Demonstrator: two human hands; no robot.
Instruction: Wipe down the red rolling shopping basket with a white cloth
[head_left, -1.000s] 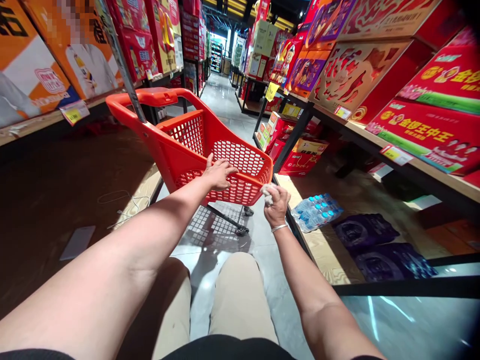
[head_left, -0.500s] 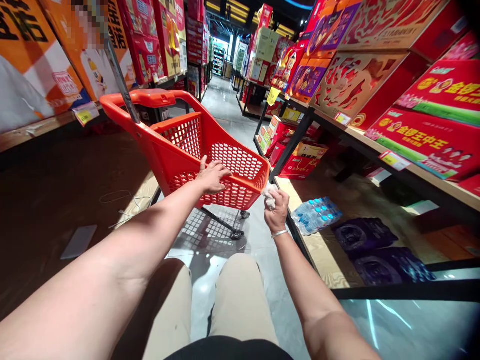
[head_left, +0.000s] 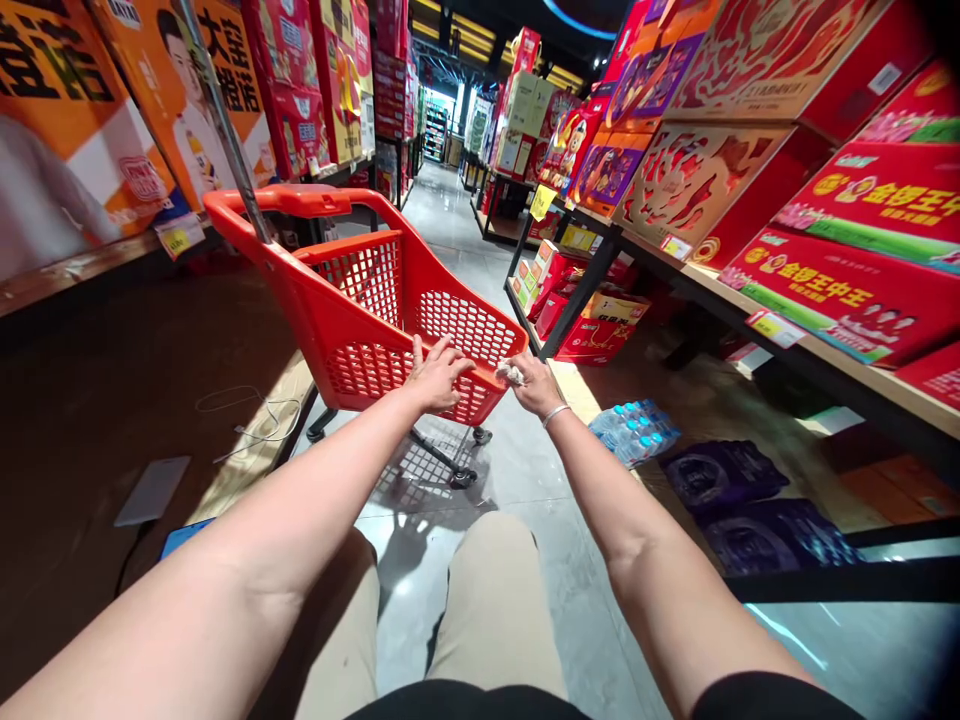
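A red plastic shopping cart (head_left: 360, 320) with perforated basket walls stands in front of me on the tiled floor. My left hand (head_left: 439, 375) lies over the near top rim of its basket, fingers spread, with nothing held. At the basket's front right corner, my right hand (head_left: 536, 385) grips a crumpled whitish cloth (head_left: 511, 373) against or right beside the rim. A bracelet circles the right wrist. I cannot see into the basket's bottom.
Shelves of boxed goods line both sides; red boxes (head_left: 817, 290) fill the right shelf. Below, a shrink-wrapped bottle pack (head_left: 636, 432) and dark purple packs (head_left: 724, 470) lie on the low shelf. Orange cartons (head_left: 67, 130) stand left. A metal pole (head_left: 225, 120) rises at the cart's handle.
My right hand has moved left and slightly up with the cloth, onto the cart's corner. The left hand has slid slightly right along the rim. The cart has turned a little.
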